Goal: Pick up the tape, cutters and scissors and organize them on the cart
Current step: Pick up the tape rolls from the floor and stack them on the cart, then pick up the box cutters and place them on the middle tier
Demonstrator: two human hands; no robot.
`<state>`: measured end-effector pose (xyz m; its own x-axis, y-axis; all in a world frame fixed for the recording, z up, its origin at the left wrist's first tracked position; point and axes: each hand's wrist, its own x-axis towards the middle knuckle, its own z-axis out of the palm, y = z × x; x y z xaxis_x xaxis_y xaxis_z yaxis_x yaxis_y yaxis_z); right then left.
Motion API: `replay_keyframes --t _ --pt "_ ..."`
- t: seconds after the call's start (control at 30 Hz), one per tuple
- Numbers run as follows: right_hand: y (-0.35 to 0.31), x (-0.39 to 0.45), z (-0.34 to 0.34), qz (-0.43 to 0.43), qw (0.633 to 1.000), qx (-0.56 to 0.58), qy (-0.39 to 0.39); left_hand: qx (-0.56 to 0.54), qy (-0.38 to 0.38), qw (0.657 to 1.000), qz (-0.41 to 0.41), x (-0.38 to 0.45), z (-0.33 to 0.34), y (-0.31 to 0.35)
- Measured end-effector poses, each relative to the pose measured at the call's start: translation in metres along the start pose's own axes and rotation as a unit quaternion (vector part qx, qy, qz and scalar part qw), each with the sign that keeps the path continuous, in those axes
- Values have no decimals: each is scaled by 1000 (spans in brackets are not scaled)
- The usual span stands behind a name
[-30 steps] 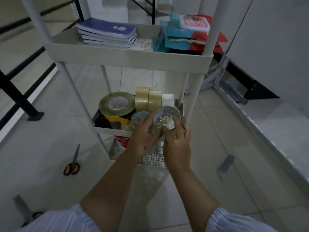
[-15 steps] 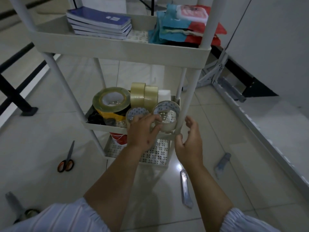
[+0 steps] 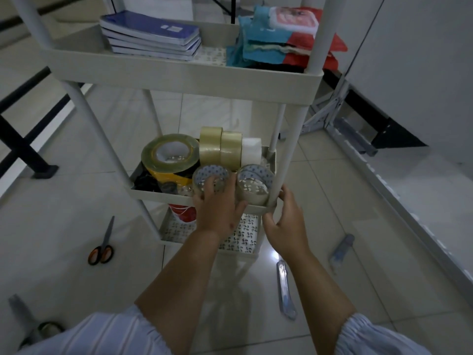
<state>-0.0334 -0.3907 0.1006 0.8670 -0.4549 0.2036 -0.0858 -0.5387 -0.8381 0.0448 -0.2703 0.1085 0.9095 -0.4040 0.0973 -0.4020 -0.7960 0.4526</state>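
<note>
Tape rolls (image 3: 220, 147) are shelved on the cart (image 3: 158, 198); left hand (image 3: 217, 203) grips one roll (image 3: 210, 179), right hand (image 3: 284, 221) spread (empty); scissors (image 3: 102, 244) and cutters (image 3: 285, 290) are left on the floor.

I note the cart (image 3: 179, 78) is off-white, its lower shelf liner (image 3: 245, 228) white with a small dark repeating print. The large tape roll (image 3: 171, 156) reads olive-clear over a yellow-and-black roll. Two upright rolls (image 3: 220, 147) are tan, one (image 3: 251, 152) white. Scissors (image 3: 101, 248) have orange-and-black handles. Notebooks (image 3: 151, 34) are dark blue. The sleeves (image 3: 102, 336) are pale blue striped.
</note>
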Motion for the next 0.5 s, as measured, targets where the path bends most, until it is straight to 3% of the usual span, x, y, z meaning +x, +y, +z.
replay_keyframes --t 0.23,0.33,0.43,0.5 --pt "6 -9 0 10 999 -33 1 48 -7 999 0 -6 5 -1" --pt "15 -23 1 40 998 -40 1 -8 13 1000 9 -22 8 2" --pt "26 -43 5 65 997 -36 14 -48 82 995 18 -53 15 -7" --pt "32 -61 13 75 997 -31 10 -74 69 994 -32 -80 25 -23"
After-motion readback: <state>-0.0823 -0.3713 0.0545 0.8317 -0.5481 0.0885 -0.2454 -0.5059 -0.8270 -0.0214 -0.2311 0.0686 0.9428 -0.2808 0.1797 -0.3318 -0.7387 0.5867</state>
